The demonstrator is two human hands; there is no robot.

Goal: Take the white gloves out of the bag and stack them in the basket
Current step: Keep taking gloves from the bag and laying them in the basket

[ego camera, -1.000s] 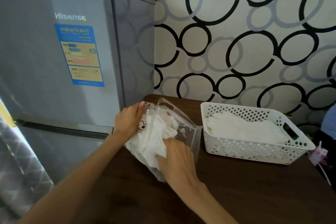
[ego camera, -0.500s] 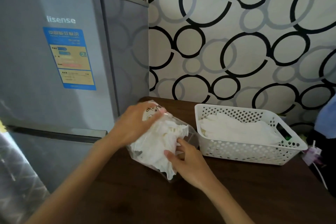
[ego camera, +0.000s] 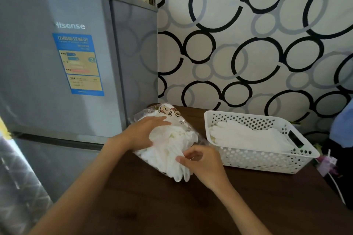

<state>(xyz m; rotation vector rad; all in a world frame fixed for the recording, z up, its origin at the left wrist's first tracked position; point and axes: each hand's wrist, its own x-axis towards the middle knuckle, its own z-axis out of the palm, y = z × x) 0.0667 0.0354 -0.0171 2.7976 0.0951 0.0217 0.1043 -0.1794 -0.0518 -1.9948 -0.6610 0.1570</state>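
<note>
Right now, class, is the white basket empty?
No, white gloves already lie flat inside the white perforated basket on the table.

Clear bag (ego camera: 172, 115) of crumpled white gloves (ego camera: 172, 145), white basket (ego camera: 257, 160) holding flat gloves (ego camera: 248, 137)

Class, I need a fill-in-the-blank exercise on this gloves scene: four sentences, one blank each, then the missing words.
1. The white basket already holds a stack of white ____.
2. The left hand rests on the clear plastic ____.
3. The right hand pinches a glove at the bag's ____ end.
4. The basket stands on a dark wooden ____.

Missing words: gloves; bag; open; table
</note>
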